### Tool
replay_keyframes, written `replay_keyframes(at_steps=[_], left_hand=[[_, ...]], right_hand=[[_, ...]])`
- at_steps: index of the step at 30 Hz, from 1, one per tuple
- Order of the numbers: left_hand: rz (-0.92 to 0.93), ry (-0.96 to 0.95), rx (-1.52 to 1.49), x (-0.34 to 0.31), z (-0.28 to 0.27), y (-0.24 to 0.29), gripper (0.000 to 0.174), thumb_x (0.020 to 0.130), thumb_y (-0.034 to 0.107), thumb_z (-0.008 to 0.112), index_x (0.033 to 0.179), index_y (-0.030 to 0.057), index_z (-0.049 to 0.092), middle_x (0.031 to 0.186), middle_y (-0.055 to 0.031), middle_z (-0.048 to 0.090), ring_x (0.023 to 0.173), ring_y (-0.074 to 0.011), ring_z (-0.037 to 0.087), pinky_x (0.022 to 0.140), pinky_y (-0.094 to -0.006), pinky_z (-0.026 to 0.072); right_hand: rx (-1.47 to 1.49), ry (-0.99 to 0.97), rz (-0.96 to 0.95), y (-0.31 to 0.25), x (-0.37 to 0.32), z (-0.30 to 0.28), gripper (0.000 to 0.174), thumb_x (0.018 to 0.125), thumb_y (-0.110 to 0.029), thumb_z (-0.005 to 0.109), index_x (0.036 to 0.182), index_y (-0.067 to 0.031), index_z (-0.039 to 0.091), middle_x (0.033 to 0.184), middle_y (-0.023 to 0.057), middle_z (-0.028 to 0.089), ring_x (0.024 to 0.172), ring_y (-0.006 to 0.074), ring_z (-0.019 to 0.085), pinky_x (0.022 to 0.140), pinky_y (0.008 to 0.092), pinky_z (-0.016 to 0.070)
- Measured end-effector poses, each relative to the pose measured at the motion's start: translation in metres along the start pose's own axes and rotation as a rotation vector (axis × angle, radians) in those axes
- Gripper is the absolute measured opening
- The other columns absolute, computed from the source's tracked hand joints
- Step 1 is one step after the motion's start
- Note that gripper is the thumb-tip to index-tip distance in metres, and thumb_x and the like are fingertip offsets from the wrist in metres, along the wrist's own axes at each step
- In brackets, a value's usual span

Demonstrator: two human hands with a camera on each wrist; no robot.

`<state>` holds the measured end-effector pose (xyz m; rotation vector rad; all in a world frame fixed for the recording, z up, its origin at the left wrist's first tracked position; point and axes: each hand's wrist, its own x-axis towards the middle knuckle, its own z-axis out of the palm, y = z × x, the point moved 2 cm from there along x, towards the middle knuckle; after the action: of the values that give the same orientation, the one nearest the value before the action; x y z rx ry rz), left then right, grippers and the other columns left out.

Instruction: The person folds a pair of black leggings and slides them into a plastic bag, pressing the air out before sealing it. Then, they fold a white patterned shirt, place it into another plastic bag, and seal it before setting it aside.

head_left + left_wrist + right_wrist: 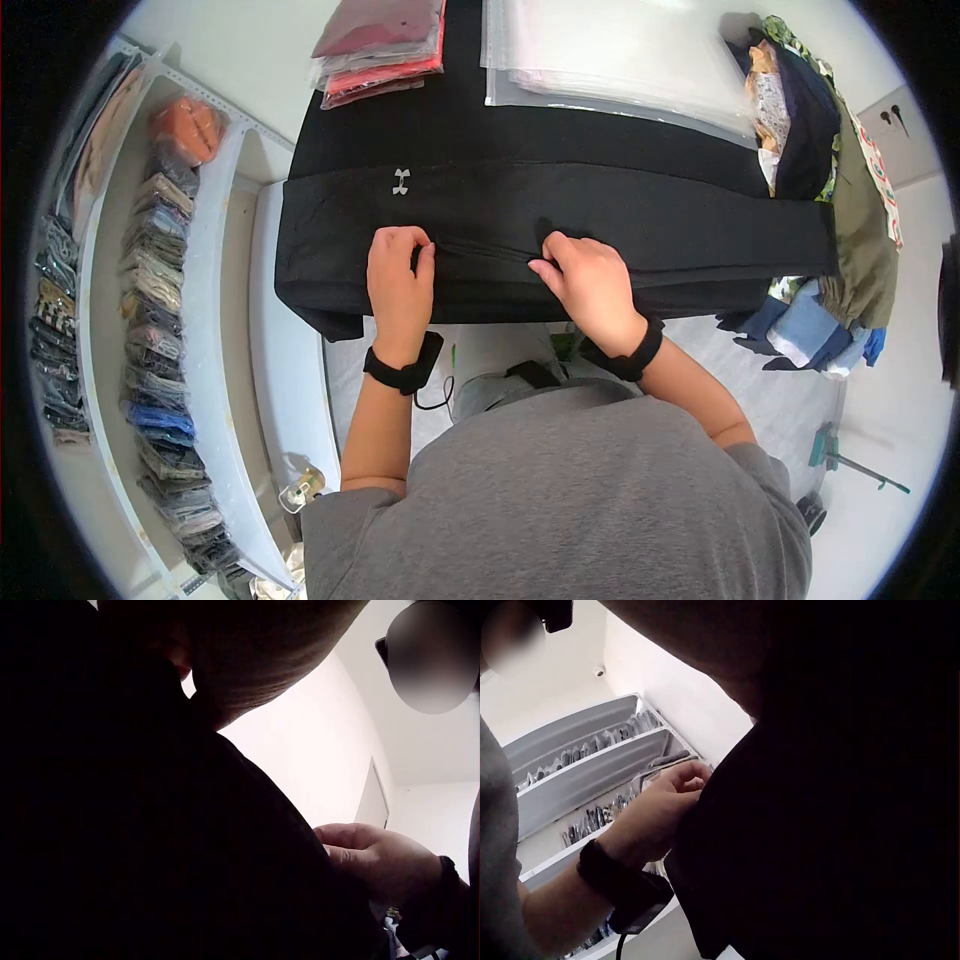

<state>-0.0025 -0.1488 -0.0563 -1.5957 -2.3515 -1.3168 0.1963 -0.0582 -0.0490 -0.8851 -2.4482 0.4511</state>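
A pair of black trousers (680, 215) with a small pale logo lies stretched crosswise over the black-covered table in the head view. My left hand (400, 280) pinches the cloth below the logo, thumb against curled fingers. Further right, my right hand (592, 283) pinches the same trousers, and creased fabric runs between the two hands. The right hand (379, 859) also appears at the cloth's edge in the left wrist view. In the right wrist view the left hand (656, 814) has its fingertips at the dark fabric, which fills much of that picture.
Bagged red garments (380, 55) and a stack of clear plastic bags (620, 50) lie at the table's far side. Clothes (865, 230) hang over its right end. White shelves (215, 300) with packed garments stand left. A green-handled tool (850, 458) is at the right wall.
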Motion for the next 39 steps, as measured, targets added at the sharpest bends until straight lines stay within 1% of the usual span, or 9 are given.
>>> replay_keyframes(at_steps=[5,12,14,16,18,22,28,34,39], left_hand=[[0.176,0.014,0.043,-0.002,0.005,-0.003,0.007,0.073,-0.002,0.056,0.075,0.0040,0.057,0.080,-0.0099,0.055,0.075,-0.0285,0.054,0.067,-0.0375,0.0428],[0.116,-0.054,0.080,-0.005,0.004,0.004,0.011,0.074,0.007,0.064,0.078,0.0024,0.054,0.084,-0.0103,0.055,0.085,-0.0279,0.054,0.078,-0.0370,0.0418],[0.118,-0.052,0.057,-0.004,0.005,0.002,0.012,0.074,0.007,0.065,0.078,0.0025,0.055,0.084,-0.0099,0.056,0.083,-0.0270,0.054,0.077,-0.0359,0.0421],[0.131,-0.065,0.076,-0.003,0.004,0.002,0.011,0.073,0.007,0.065,0.078,0.0028,0.056,0.083,-0.0097,0.056,0.082,-0.0266,0.055,0.075,-0.0353,0.0423],[0.135,-0.041,0.058,-0.003,0.005,-0.001,0.011,0.073,0.008,0.066,0.077,0.0029,0.057,0.082,-0.0094,0.057,0.080,-0.0271,0.055,0.073,-0.0353,0.0421],[0.115,-0.048,-0.105,-0.004,-0.004,-0.006,0.009,0.074,0.005,0.064,0.081,0.0039,0.060,0.088,-0.0101,0.059,0.086,-0.0271,0.056,0.074,-0.0353,0.0437],[-0.417,0.462,-0.373,-0.040,-0.058,-0.059,0.038,0.086,0.002,0.053,0.123,0.0034,0.046,0.130,-0.0139,0.040,0.121,-0.0224,0.040,0.097,-0.0334,0.0372],[-0.670,0.621,-0.999,-0.026,-0.079,-0.086,0.032,0.090,0.009,0.054,0.117,-0.0054,0.045,0.118,-0.0198,0.048,0.110,-0.0247,0.050,0.095,-0.0316,0.0416],[-0.817,0.461,-1.225,0.002,-0.079,-0.101,0.023,0.086,0.017,0.064,0.089,-0.0025,0.052,0.085,-0.0116,0.057,0.082,-0.0201,0.057,0.076,-0.0261,0.0500]], right_hand=[[-0.003,-0.005,0.009,0.005,-0.003,-0.006,0.021,0.079,-0.021,0.065,0.076,-0.0060,0.051,0.064,0.0089,0.055,0.063,0.0283,0.057,0.057,0.0392,0.0438],[-0.064,-0.028,0.189,0.034,-0.023,-0.046,0.014,0.078,-0.014,0.065,0.080,-0.0052,0.054,0.070,0.0104,0.058,0.071,0.0291,0.058,0.063,0.0399,0.0449],[-0.127,0.057,0.005,0.014,-0.015,-0.054,0.014,0.076,-0.010,0.065,0.086,-0.0046,0.057,0.083,0.0100,0.061,0.082,0.0296,0.058,0.071,0.0404,0.0448],[0.086,0.051,-0.225,-0.010,-0.005,-0.041,0.031,0.074,-0.006,0.064,0.105,-0.0022,0.058,0.106,0.0131,0.060,0.101,0.0300,0.056,0.089,0.0394,0.0435],[0.249,-0.020,-0.408,-0.032,0.003,-0.015,0.035,0.075,-0.005,0.061,0.110,-0.0003,0.056,0.111,0.0140,0.059,0.105,0.0305,0.055,0.092,0.0400,0.0422],[0.160,-0.104,-0.390,-0.046,-0.001,0.031,0.037,0.077,-0.003,0.057,0.113,0.0006,0.055,0.117,0.0119,0.055,0.112,0.0283,0.050,0.095,0.0398,0.0397],[0.127,-0.007,-0.351,-0.053,0.000,0.040,0.040,0.075,-0.008,0.055,0.113,0.0016,0.054,0.112,0.0094,0.053,0.102,0.0248,0.050,0.088,0.0363,0.0411],[-0.038,-0.035,-0.374,-0.056,0.011,0.041,0.045,0.074,-0.013,0.060,0.117,0.0000,0.054,0.101,0.0069,0.050,0.091,0.0223,0.048,0.081,0.0329,0.0423],[-0.030,-0.111,-0.312,-0.055,0.019,0.041,0.044,0.077,-0.017,0.066,0.117,-0.0042,0.054,0.100,0.0055,0.050,0.089,0.0219,0.048,0.080,0.0333,0.0443]])
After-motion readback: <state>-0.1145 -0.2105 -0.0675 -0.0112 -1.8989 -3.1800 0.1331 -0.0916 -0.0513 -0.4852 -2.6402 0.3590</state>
